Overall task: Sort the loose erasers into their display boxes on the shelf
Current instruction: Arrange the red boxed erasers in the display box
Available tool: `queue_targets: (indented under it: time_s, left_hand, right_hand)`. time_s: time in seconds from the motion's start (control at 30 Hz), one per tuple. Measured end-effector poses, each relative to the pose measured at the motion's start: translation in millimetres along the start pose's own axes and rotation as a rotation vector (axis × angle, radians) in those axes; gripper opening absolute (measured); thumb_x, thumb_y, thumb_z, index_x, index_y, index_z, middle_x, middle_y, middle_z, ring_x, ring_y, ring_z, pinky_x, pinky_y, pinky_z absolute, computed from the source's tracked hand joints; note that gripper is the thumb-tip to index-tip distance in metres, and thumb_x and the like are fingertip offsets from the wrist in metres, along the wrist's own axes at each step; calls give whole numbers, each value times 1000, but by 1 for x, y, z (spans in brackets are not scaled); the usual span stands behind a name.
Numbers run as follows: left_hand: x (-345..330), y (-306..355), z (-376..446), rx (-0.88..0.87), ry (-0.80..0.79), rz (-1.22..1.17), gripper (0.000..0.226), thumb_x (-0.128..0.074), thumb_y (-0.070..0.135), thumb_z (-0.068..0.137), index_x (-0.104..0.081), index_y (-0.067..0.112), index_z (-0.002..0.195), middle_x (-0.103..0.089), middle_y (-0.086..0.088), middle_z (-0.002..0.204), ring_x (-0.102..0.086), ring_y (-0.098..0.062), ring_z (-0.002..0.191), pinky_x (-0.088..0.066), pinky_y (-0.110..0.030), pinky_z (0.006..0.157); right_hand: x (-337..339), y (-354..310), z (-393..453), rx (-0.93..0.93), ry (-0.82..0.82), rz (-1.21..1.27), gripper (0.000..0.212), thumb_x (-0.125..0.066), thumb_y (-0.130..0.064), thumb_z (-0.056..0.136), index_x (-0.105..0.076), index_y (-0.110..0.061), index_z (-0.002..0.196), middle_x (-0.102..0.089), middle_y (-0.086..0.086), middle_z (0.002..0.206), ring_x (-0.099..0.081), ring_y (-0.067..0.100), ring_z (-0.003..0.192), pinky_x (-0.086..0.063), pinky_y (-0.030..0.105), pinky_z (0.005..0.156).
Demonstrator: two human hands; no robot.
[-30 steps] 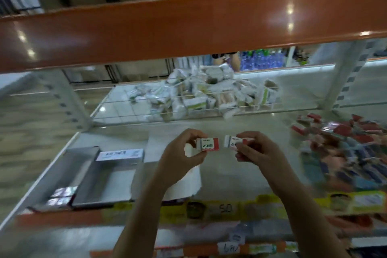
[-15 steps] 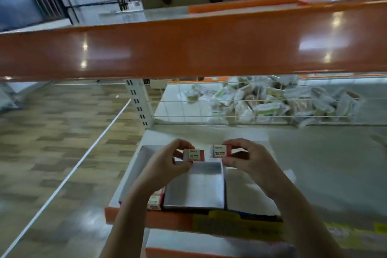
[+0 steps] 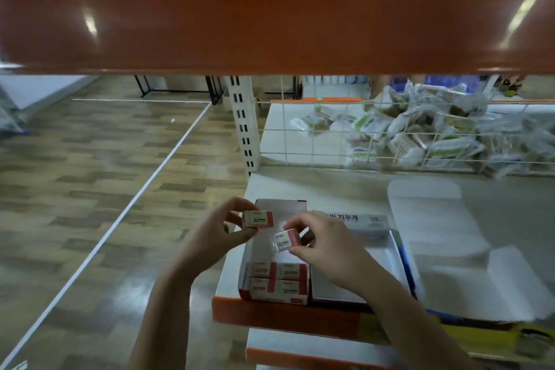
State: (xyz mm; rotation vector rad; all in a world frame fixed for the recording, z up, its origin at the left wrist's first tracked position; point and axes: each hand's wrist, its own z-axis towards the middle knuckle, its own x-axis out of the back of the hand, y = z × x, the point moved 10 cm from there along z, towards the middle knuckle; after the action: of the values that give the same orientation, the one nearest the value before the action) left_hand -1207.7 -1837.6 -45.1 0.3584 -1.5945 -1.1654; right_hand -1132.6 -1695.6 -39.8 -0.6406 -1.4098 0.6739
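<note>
My left hand (image 3: 217, 233) pinches a small white and red eraser (image 3: 258, 219) above the back of the left display box (image 3: 249, 252). My right hand (image 3: 327, 245) pinches a second eraser of the same kind (image 3: 286, 240), tilted, over the middle of that box. Several matching erasers (image 3: 277, 279) lie packed in rows at the box's front end. A second open display box (image 3: 393, 252) with a Korean-lettered flap stands directly to the right, partly hidden by my right forearm.
An orange shelf beam (image 3: 270, 15) crosses the top of the view. A wire grid divider (image 3: 330, 141) fences off a pile of wrapped packets (image 3: 435, 135) behind. A flat white box flap (image 3: 435, 219) lies to the right. The shelf's left edge drops to wooden floor (image 3: 90, 174).
The view swung left and down, bringing both display boxes closer. Both hands moved down over the left box, and the right hand's eraser dropped lower and tilted.
</note>
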Motion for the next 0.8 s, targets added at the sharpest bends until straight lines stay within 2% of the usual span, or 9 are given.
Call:
queue_targets:
  time_s: [0.2, 0.5, 0.67, 0.8]
  left_hand:
    - [13, -20, -4, 7, 32, -24, 27, -74, 14, 77, -62, 29, 96, -66, 9, 94, -60, -5, 85, -42, -13, 62]
    - [9, -24, -5, -10, 26, -64, 27, -73, 16, 78, -62, 34, 95, -67, 14, 91, -60, -3, 84, -43, -18, 64]
    - [6, -23, -4, -13, 18, -53, 28, -72, 18, 79, -61, 37, 96, -67, 13, 94, -59, -2, 87, -43, -19, 67]
    - [4, -21, -3, -16, 15, -42, 30, -73, 17, 78, -61, 39, 95, -66, 13, 93, -59, -1, 85, -43, -20, 66]
  right_hand:
    - [-30, -3, 13, 21, -46, -184, 24, -65, -25, 85, -56, -24, 108, -55, -9, 106, -52, 4, 91, -37, 11, 74]
    - [-53, -3, 22, 21, -115, -381, 15, -55, -33, 89, -53, -19, 96, -54, -4, 99, -50, 15, 94, -40, 27, 75]
    - [-61, 0, 21, 30, -144, -517, 28, -50, -34, 93, -57, -14, 111, -49, 2, 109, -43, 17, 108, -42, 32, 91]
    - [-64, -3, 19, 48, -174, -581, 32, -46, -31, 94, -57, -12, 118, -48, 3, 114, -39, 19, 115, -41, 35, 95]
